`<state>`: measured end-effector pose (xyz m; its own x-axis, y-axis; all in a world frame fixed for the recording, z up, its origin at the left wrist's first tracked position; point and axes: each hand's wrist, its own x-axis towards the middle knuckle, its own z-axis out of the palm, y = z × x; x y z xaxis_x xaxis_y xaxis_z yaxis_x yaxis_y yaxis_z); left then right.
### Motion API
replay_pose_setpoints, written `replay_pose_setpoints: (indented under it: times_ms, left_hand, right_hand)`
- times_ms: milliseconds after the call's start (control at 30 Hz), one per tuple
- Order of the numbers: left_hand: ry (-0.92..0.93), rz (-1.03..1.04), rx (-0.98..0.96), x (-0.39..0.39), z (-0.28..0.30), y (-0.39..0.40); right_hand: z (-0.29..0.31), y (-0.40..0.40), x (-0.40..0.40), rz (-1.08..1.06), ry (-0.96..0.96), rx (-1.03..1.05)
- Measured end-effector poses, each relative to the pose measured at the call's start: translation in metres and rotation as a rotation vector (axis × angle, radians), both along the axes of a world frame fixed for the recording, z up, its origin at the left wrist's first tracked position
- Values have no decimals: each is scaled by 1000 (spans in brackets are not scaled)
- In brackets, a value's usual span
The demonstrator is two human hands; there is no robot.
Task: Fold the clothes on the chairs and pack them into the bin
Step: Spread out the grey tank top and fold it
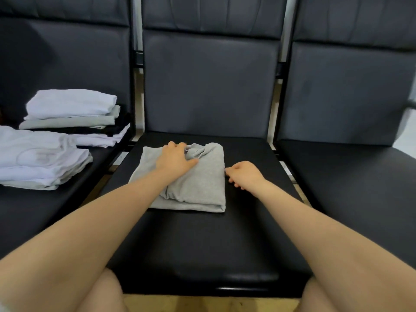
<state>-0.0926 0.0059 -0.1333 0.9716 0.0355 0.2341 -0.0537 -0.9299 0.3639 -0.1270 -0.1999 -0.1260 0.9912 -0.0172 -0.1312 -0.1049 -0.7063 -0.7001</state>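
A grey garment [202, 183], folded into a rough square, lies on the seat of the middle black chair [202, 244]. My left hand [175, 159] lies flat on its upper left part, fingers spread toward a bunched fold near the top edge. My right hand [244, 174] sits at the garment's right edge with its fingers curled; whether they pinch the cloth cannot be made out. No bin is in view.
On the left chair [45, 210] stand two stacks of folded clothes: a far stack [72, 115] of white, grey and black pieces and a nearer white stack [38, 158]. The right chair [360, 176] holds nothing. Chair backs rise behind. My knees show at the bottom.
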Motion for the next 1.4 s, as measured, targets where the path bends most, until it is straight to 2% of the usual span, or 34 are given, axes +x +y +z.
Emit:
replay_pose_setpoints:
  times_ms: [67,167,233,300,400,500,667,833,900,967,1067,1133,1167,1300,1400]
  left_hand:
    - [-15,40,-9,9,1,-7]
    - [-143,66,-252,15,8,-6]
    - [-238,127,-342,17,15,0]
    - [-244,197,-443,20,20,7]
    - [-86,288,-536,27,19,13]
    - [112,297,-461,25,13,17]
    - [190,275,-407,7,8,26]
    - [386,218,-338,-15,10,28]
    - [416,200,-287,-22,12,24]
    - [379,168,-321,-27,12,19]
    - [287,175,-570,-33,13,11]
    - [318,193,-713,-39,13,6]
    - [347,178,-722,-42,12,4]
    - [374,130,-476,-51,10,7]
    - [322,109,-390,-50,9,14]
  right_hand:
    - [-3,0,2,43,-28,-55]
    - [-5,1,7,80,-23,-87]
    - [-5,1,11,66,-8,-30]
    - [-4,5,12,43,6,29]
    - [-5,11,12,64,-10,19]
    - [-5,14,9,88,-21,-39]
    - [-4,15,8,107,-18,-58]
    - [-4,18,8,47,32,-52]
    - [-3,19,7,18,43,-6]
    - [-2,18,6,-27,56,114]
    - [-1,15,7,-110,103,377]
    - [0,16,4,-159,154,503]
    - [1,17,3,-169,190,546]
    - [5,22,-7,-79,329,628]
    - [8,22,-9,-81,315,705]
